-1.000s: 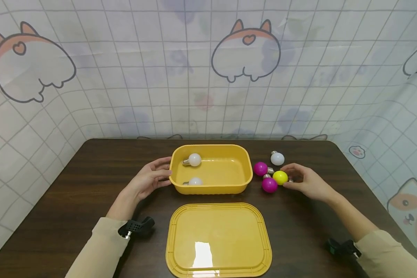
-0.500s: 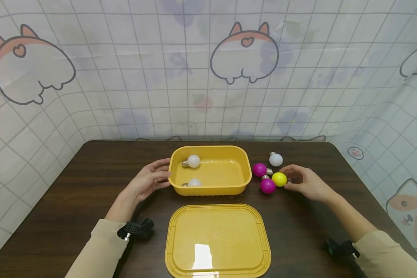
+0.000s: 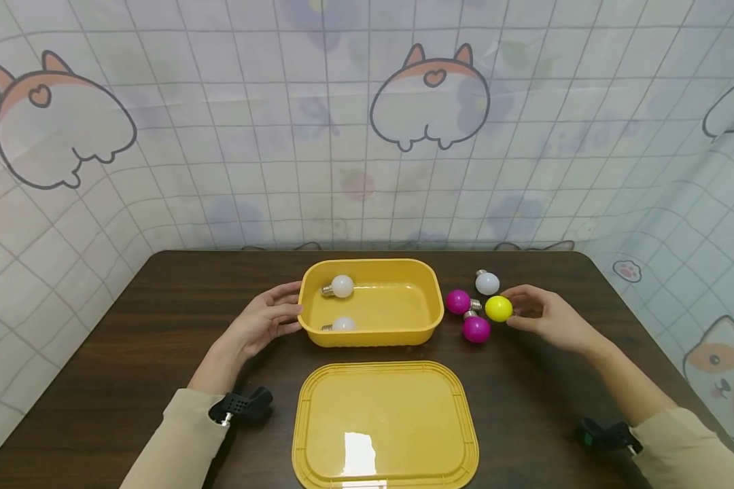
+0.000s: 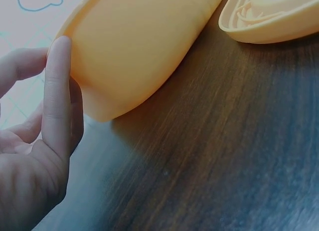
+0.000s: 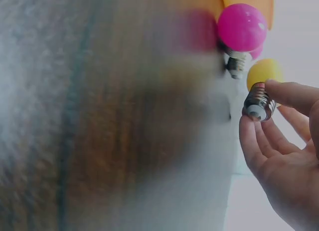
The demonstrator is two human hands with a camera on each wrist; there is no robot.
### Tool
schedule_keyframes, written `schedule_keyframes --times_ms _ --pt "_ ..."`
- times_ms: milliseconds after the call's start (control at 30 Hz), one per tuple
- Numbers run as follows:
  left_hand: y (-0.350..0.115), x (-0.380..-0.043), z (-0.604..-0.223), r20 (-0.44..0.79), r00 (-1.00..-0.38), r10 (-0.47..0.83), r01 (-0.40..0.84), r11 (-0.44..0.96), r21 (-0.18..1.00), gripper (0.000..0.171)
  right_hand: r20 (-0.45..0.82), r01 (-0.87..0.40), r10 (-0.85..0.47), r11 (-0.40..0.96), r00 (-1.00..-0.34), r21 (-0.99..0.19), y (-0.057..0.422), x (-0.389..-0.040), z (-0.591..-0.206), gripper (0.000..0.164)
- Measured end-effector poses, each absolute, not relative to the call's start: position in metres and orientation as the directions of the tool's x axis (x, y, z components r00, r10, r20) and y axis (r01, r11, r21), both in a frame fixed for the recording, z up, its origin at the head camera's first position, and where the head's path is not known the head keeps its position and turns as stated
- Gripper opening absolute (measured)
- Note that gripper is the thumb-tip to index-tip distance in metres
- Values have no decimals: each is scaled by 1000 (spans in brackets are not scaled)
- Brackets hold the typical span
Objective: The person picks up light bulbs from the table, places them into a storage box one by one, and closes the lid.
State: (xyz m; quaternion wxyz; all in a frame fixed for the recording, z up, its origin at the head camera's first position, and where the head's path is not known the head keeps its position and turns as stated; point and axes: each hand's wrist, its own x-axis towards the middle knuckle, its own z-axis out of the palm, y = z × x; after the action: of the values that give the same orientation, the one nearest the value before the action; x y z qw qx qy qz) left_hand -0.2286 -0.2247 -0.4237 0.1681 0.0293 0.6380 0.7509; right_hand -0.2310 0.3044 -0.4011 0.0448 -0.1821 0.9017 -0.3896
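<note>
My right hand point(image 3: 553, 317) pinches a yellow light bulb point(image 3: 499, 308) by its metal screw base, between thumb and fingers. In the right wrist view this base point(image 5: 258, 102) faces the camera. Two magenta bulbs point(image 3: 476, 329) and a white bulb point(image 3: 487, 283) lie close by on the table. At the other side, my left hand point(image 3: 263, 319) rests its fingertips against the left end of a yellow plastic box point(image 3: 431, 319). The left wrist view has its straight fingers at the outer wall point(image 4: 134, 46). Inside the box lie two white bulbs point(image 3: 342, 286), the nearer one partly hidden by the front wall.
A flat yellow lid point(image 3: 385, 421) lies in front of the box on the dark wooden table point(image 3: 128, 367). Behind the table hangs a white gridded sheet point(image 3: 251, 163) with cartoon animals. A black band point(image 3: 238, 405) sits at each wrist.
My right hand has drawn the yellow bulb slightly to the right, away from the magenta bulbs. My left hand stays at the box. The head view has tilted up a little.
</note>
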Motion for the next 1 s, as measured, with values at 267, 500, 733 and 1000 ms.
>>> schedule_keyframes --times_ms 267,500,733,1000 --pt "-224 -229 -424 -170 -944 284 -215 -132 968 66 59 -277 -352 610 -934 -742 303 -231 -389 43" --pt "-224 -228 -425 -169 -943 286 -216 -140 966 66 66 -296 -369 613 -927 -733 295 -233 -379 44" --pt "-223 -230 -425 -172 -940 295 -221 -141 965 67 86 -328 -393 607 -916 -724 284 -237 -369 42" --pt "-224 -229 -424 -180 -941 285 -224 -131 966 67 89 -341 -420 576 -903 -742 270 -243 -362 41"
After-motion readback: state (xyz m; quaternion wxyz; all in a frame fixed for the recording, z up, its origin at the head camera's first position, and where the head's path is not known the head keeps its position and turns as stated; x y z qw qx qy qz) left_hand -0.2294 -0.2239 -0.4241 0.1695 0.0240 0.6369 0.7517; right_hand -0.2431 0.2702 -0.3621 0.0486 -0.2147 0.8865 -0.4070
